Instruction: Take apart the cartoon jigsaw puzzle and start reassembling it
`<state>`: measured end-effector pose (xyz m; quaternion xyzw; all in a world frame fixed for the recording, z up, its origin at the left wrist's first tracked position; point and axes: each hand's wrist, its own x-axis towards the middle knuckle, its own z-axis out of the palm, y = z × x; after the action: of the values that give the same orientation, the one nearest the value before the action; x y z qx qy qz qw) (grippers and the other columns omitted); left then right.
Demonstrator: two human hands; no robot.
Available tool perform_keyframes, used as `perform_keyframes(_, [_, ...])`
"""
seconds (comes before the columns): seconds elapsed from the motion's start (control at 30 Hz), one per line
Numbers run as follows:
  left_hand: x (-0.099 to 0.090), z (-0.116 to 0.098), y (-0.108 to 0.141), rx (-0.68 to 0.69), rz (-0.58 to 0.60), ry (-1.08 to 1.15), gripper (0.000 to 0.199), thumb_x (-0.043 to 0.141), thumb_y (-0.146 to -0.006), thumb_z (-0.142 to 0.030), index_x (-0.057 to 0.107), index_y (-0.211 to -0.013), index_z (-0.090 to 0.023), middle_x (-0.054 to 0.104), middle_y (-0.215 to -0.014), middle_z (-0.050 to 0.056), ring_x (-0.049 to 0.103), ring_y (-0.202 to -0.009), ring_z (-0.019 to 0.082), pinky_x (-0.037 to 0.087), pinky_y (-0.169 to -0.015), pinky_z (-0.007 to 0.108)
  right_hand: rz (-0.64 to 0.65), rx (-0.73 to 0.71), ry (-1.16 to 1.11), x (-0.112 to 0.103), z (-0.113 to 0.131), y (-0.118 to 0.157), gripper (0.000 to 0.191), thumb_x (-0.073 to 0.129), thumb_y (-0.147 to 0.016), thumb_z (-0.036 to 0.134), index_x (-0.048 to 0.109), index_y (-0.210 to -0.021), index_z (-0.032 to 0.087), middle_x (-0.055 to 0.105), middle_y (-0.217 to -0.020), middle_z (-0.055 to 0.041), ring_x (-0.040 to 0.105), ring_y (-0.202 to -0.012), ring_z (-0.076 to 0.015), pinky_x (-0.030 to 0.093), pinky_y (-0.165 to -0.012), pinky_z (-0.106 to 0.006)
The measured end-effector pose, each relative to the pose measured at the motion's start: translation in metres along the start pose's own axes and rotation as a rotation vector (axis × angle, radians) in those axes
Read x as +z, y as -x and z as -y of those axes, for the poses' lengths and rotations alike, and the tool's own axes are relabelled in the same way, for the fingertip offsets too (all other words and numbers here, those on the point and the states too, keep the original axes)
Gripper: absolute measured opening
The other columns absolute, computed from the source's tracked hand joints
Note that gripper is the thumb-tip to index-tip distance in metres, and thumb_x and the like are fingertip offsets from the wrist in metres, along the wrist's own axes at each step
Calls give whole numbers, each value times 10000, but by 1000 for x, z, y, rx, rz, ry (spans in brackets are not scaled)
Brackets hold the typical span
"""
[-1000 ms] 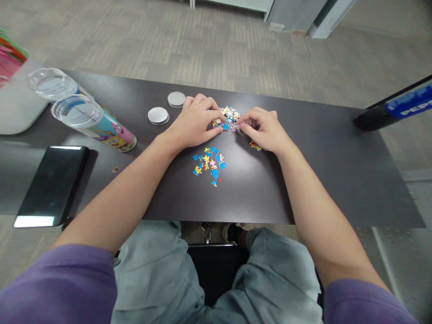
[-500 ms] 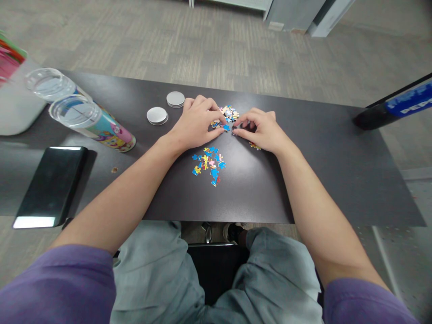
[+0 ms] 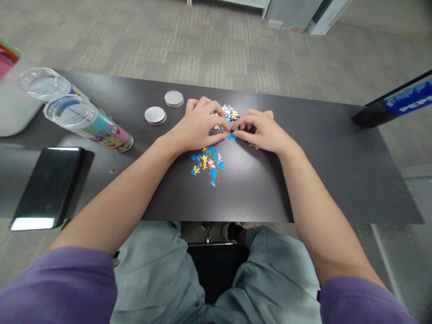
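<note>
My left hand [image 3: 202, 123] is closed in a pinch, its thumb and forefinger on a small jigsaw puzzle piece that they mostly cover. Facing it, my right hand [image 3: 259, 128] pinches at a blue puzzle piece [image 3: 231, 137], and the fingertips of both hands almost meet there. Just beyond the fingers lies a pile of mixed puzzle pieces [image 3: 230, 112], partly hidden by my left hand. Closer to me is a loose spread of blue, yellow and pink pieces [image 3: 213, 163]. A few more pieces [image 3: 254, 146] peek out beneath my right hand.
Two clear-topped cartoon tubes [image 3: 110, 132] [image 3: 50, 85] stand at the left, with two stacks of round white lids [image 3: 155, 115] [image 3: 174, 98] beside them. A black glossy device [image 3: 49, 184] lies at the dark table's [image 3: 337, 180] left front. A Pepsi-labelled bottle [image 3: 398, 103] is at far right.
The blue piece between my fingertips has come slightly right and nearer to me. My left fingertips have shifted a little right, towards my right hand. The whole view has drifted slightly.
</note>
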<state>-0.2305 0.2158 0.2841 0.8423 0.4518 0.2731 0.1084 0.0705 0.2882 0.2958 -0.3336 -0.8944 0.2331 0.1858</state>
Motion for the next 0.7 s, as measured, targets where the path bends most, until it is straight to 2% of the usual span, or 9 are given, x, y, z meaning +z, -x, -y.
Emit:
perform_keyframes(0.07, [-1, 2, 0, -19, -17, -14, 200, 896, -1112, -398, 969, -1295, -366, 819, -1467, 106, 652, -1526, 459, 383, -1347, 780, 18, -4, -11, 3, 4, 0, 245, 921, -1105, 553, 965, -1200, 332, 801, -1143, -52, 710, -987, -295, 431, -1221, -587])
perform_keyframes(0.17, [-1, 4, 0, -30, -30, -35, 181, 867, -1119, -371, 965, -1272, -368, 828, -1461, 105, 655, -1513, 455, 388, -1328, 775, 37, -7, -30, 4, 8, 1, 326, 990, -1056, 617, 959, -1196, 324, 800, -1176, -52, 686, -973, -285, 411, -1232, -587])
perform_keyframes(0.3, [2, 3, 0, -41, -44, -47, 174, 812, -1151, -372, 963, -1237, -360, 836, -1441, 104, 667, -1507, 459, 397, -1311, 778, 94, -48, -45, 5, 16, 1, 448, 1033, -992, 693, 926, -1195, 308, 826, -1217, -65, 738, -1122, -342, 395, -1229, -574])
perform_keyframes(0.37, [2, 2, 0, -55, -53, -50, 180, 791, -1167, -376, 958, -1229, -357, 837, -1437, 105, 668, -1508, 458, 394, -1314, 778, 83, -66, -37, 4, 18, 1, 375, 958, -1045, 654, 897, -1141, 297, 832, -1204, -71, 755, -1169, -360, 397, -1219, -571])
perform_keyframes(0.5, [1, 0, -1, -107, -67, -68, 163, 807, -1167, -393, 941, -1255, -363, 829, -1449, 106, 655, -1520, 460, 386, -1333, 768, -68, 3, 52, -2, 10, 1, 205, 816, -1090, 487, 846, -1111, 285, 813, -1158, -77, 731, -1045, -326, 425, -1208, -595])
perform_keyframes(0.57, [1, -2, -2, -146, -59, -79, 174, 849, -1151, -437, 934, -1281, -359, 821, -1472, 116, 638, -1551, 479, 383, -1348, 767, -90, 52, 96, -5, 2, 2, 195, 830, -1071, 472, 839, -1130, 287, 805, -1155, -83, 725, -1036, -331, 438, -1215, -614])
perform_keyframes(0.7, [5, -10, -2, -203, -40, -78, 368, 939, -1096, -571, 907, -1385, -345, 796, -1537, 150, 624, -1583, 526, 392, -1362, 779, -63, 85, 125, -8, -6, 4, 243, 854, -1068, 519, 844, -1155, 292, 794, -1150, -88, 740, -1064, -348, 457, -1228, -640])
